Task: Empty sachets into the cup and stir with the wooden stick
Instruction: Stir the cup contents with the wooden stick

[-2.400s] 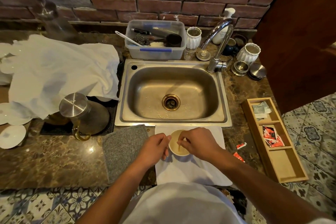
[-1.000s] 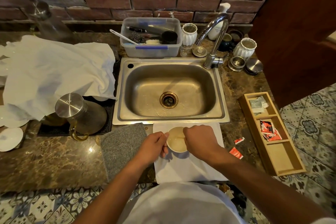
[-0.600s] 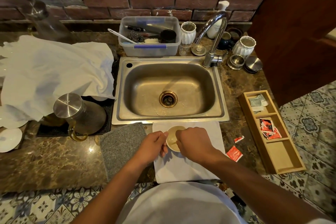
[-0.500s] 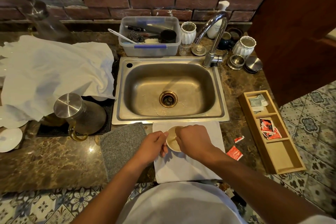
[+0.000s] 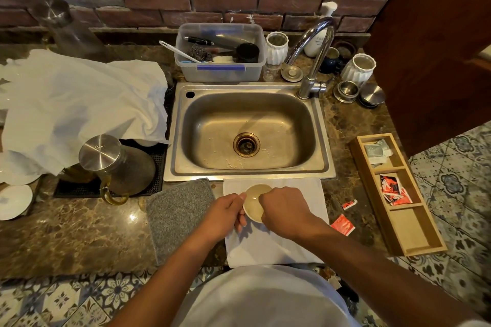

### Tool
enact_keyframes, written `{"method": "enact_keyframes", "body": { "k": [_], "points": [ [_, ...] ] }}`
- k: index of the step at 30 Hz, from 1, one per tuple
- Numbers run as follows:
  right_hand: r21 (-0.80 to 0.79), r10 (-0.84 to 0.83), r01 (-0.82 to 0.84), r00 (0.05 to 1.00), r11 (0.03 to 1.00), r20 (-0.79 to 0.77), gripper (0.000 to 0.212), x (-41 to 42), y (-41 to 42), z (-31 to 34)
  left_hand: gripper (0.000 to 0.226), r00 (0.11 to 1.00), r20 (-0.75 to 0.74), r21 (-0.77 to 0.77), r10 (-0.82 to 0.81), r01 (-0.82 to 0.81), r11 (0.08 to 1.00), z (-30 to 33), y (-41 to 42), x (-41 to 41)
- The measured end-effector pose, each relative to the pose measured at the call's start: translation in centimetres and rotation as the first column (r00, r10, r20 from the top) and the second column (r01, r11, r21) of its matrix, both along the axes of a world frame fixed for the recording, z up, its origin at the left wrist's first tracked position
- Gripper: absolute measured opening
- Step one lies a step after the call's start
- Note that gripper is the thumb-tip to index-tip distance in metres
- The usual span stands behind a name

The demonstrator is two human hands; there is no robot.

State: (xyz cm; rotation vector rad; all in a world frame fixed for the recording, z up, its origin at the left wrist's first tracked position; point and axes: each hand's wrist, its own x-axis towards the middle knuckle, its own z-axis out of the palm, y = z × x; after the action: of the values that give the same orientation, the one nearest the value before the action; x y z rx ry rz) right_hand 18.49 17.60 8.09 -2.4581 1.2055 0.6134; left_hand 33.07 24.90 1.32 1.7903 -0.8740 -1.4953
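Note:
A small white cup (image 5: pixel 254 202) with pale brown liquid stands on a white cloth (image 5: pixel 276 244) in front of the sink. My left hand (image 5: pixel 225 214) grips the cup's left side. My right hand (image 5: pixel 285 210) hovers over the cup's right rim with fingers curled, pinching the thin wooden stick (image 5: pixel 257 198), whose pale tip barely shows in the liquid. Two torn red sachets (image 5: pixel 342 224) lie on the counter right of the cloth. More red sachets (image 5: pixel 393 190) sit in the middle compartment of a wooden tray (image 5: pixel 414 236).
A steel sink (image 5: pixel 247 130) with a tap (image 5: pixel 310 58) lies just behind the cup. A grey mat (image 5: pixel 178 215) is left of the cloth. A lidded glass jug (image 5: pixel 114 167), a large white cloth (image 5: pixel 79 106) and a plastic tub (image 5: pixel 220 53) stand further off.
My right hand has kept circling over the cup with the stick, shifting slightly left and right. My left hand has stayed on the cup. The camera view drifted a little.

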Motion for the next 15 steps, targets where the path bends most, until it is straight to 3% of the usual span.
{"method": "enact_keyframes", "body": {
  "k": [4,15],
  "points": [
    [0.02,-0.039,0.038,0.998,0.999,0.053,0.025,1.0,-0.2,0.0,0.052,1.0,0.01,-0.005,-0.001,0.001,1.0,0.2,0.0,0.0],
    [-0.13,-0.06,0.076,0.991,0.989,0.123,0.034,0.6,-2.0,0.1,0.052,1.0,0.012,0.019,0.002,-0.003,1.0,-0.2,0.0,0.1]
  ]
}}
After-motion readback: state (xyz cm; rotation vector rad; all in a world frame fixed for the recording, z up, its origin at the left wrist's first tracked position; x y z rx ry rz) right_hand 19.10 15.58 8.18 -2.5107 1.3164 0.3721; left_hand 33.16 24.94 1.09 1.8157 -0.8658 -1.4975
